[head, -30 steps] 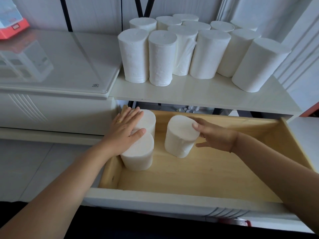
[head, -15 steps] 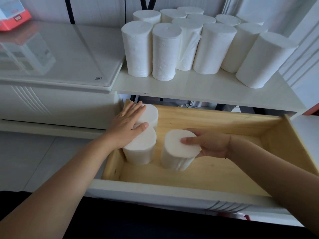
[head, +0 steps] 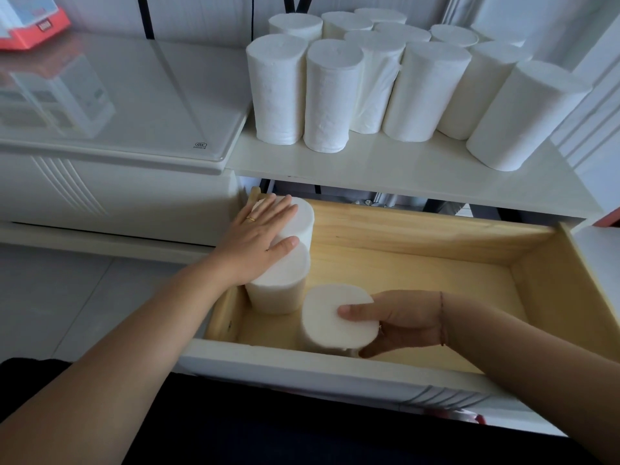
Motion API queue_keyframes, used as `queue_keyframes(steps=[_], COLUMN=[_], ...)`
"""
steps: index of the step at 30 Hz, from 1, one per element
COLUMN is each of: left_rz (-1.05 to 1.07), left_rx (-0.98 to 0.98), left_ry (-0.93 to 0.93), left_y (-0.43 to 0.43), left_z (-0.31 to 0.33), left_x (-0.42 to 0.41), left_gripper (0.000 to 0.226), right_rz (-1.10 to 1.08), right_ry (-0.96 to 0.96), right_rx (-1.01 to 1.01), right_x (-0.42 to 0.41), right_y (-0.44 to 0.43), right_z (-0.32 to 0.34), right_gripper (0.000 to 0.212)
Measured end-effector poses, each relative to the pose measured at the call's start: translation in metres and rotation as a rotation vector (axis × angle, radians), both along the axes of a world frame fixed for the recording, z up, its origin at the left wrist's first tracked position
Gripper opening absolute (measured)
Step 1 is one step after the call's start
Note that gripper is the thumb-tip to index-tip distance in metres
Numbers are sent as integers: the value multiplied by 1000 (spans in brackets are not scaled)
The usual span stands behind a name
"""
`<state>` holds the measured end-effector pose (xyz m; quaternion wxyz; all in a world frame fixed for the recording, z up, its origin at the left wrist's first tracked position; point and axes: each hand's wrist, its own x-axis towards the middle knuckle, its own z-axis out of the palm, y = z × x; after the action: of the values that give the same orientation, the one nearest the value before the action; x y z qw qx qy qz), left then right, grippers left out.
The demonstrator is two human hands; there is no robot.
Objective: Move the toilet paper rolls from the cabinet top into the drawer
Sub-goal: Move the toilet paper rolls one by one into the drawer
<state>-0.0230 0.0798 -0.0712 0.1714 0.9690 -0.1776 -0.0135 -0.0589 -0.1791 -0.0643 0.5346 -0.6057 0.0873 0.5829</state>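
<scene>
right hand grips a roll, thumb on top, at the drawer's 7 o'clock front corner; left hand lies flat and open on two rolls at 9 o'clock. risk: crowding tips the neighbours. many rolls wait on the cabinet top.
</scene>
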Motion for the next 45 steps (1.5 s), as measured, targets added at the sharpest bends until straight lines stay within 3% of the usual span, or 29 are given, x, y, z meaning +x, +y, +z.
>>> queue_keyframes(steps=[4, 26, 28, 30, 32, 34, 38, 42, 45], left_rz=[9, 15, 20, 25, 31, 32, 32, 35, 33], left_rx=[14, -3, -18, -24, -21, -27, -25, -54, -75], left_ry=[13, 17, 17, 13, 12, 29, 31, 1, -16], left_y=[0, -2, -3, -3, -3, -2, -2, -3, -2], left_z=[-1, 2, 2, 2, 1, 2, 2, 0, -1], left_x=[2, -1, -1, 0, 0, 0, 1, 0, 0], left_gripper=[59, 57, 57, 57, 56, 56, 57, 56, 56], right_rz=[-27, 16, 233, 439, 304, -42, -420, -458, -406], right_ry=[-5, -55, -215, -528, -809, -1023, -1284, -1463, -1533], right_rx=[3, 11, -130, -303, -312, -269, -239, -183, -241], right_x=[-6, -11, -4, 15, 47, 81, 136, 173, 191], right_y=[21, 82, 77, 66, 52, 39, 36, 51, 67], right_z=[-2, 0, 11, 32, 57, 77, 91, 101, 107], right_gripper=[50, 52, 59, 58, 46, 40, 78, 96, 94])
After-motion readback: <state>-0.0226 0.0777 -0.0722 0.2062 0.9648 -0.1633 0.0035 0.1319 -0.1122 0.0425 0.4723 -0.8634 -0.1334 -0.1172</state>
